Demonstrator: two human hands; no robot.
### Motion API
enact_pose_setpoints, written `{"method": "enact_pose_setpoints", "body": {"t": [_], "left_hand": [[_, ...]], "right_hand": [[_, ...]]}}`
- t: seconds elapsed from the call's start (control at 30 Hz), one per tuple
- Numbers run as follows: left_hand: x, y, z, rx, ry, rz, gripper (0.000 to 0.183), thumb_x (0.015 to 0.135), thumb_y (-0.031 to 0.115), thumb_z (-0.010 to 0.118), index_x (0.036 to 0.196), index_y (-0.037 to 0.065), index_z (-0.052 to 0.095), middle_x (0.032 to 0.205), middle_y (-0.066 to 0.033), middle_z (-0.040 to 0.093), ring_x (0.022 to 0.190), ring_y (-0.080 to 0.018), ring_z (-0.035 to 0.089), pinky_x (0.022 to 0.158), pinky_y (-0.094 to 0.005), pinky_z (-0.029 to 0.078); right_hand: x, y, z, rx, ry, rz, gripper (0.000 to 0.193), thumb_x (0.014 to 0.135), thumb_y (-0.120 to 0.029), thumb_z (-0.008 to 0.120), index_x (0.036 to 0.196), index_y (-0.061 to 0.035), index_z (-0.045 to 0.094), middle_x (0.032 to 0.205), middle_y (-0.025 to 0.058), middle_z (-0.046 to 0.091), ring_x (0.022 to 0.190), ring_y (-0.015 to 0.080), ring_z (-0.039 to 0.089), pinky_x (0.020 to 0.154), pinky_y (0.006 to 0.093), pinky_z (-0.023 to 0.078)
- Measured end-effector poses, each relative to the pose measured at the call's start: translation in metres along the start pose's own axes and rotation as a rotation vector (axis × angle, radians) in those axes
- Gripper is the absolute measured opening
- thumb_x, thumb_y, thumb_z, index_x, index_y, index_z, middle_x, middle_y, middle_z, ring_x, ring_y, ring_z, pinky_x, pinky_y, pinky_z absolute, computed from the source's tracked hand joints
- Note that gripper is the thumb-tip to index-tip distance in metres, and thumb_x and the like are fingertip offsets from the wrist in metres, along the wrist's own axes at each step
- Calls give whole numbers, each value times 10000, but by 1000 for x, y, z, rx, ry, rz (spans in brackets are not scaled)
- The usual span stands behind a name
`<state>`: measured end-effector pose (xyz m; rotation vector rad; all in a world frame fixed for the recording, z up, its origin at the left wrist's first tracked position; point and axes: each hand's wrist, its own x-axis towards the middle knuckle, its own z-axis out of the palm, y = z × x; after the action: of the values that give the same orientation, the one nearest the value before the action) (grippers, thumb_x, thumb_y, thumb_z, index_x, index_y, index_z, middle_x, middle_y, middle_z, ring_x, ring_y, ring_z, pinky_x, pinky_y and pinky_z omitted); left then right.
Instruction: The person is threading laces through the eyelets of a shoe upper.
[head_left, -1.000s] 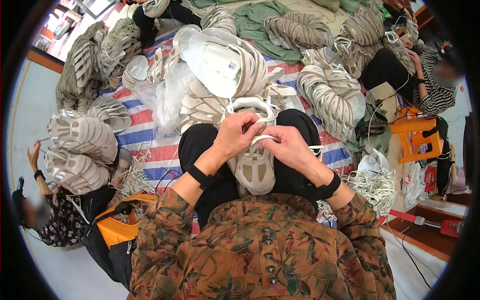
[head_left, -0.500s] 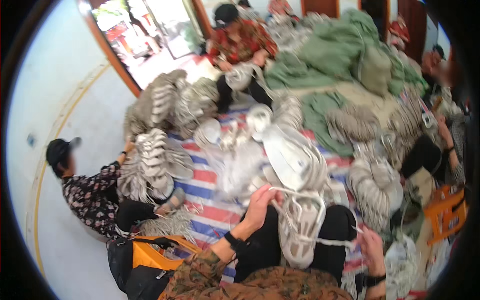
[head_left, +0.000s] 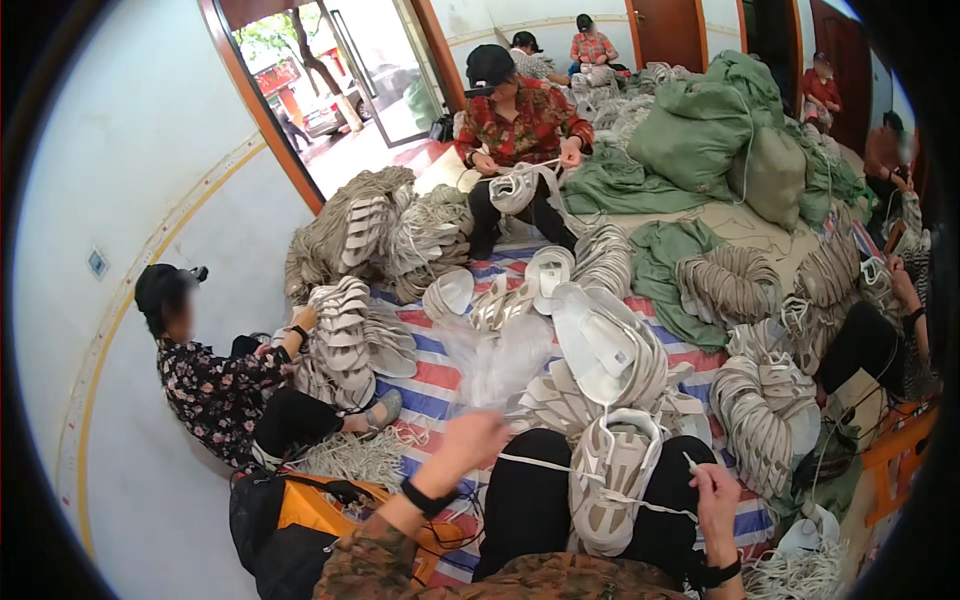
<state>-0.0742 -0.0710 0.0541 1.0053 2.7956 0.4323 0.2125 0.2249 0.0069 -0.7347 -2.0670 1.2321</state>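
Note:
A beige and white shoe upper (head_left: 606, 500) lies between my thighs, toe toward me. A pale shoelace (head_left: 537, 461) is threaded through it and stretches out to both sides. My left hand (head_left: 468, 447), blurred by motion, is closed at the lace's left stretch, off to the left of the upper. On the other side my right hand (head_left: 716, 497) pinches the lace near its end, and a short tip sticks up from the fingers. Just beyond the upper rests a stack of similar nested uppers (head_left: 612, 345).
Bundles of uppers (head_left: 765, 410) lie around the striped sheet (head_left: 425, 400). Beside my left arm are an orange and black bag (head_left: 300, 520) and loose laces (head_left: 365, 455). Co-workers sit left (head_left: 215, 380) and ahead (head_left: 525, 125). Green sacks (head_left: 700, 130) are piled behind; an orange stool (head_left: 890, 465) stands right.
My left hand has moved left and down, away from the upper, with the lace drawn out straighter. My right hand has come slightly inward. The view has tilted upward.

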Motion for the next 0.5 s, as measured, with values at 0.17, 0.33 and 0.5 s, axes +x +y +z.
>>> {"method": "enact_pose_setpoints", "body": {"t": [0.17, 0.33, 0.5], "left_hand": [[8, 87, -30, -448, 87, 316, 198, 885, 196, 688, 991, 43, 621, 882, -140, 649, 800, -326, 647, 696, -424, 515], [-12, 130, -141, -793, 495, 704, 348, 803, 22, 741, 1132, -14, 634, 957, -139, 673, 798, -282, 650, 719, -373, 520], [-37, 154, -206, -1061, 229, 1306, 236, 918, 181, 622, 1136, 96, 597, 989, -180, 680, 809, -319, 641, 697, -394, 512]], "right_hand": [[-10, -18, 38, -150, -141, -140, 72, 844, -98, 686, 793, -47, 684, 706, 71, 633, 665, 247, 584, 647, 375, 426], [-22, -10, 41, -379, -147, -323, 40, 785, -122, 735, 799, -108, 701, 738, 41, 654, 704, 244, 569, 672, 396, 369], [-29, -4, 42, -485, -194, -294, 69, 827, -207, 729, 870, -156, 713, 695, 24, 573, 690, 236, 541, 669, 408, 353]]}}
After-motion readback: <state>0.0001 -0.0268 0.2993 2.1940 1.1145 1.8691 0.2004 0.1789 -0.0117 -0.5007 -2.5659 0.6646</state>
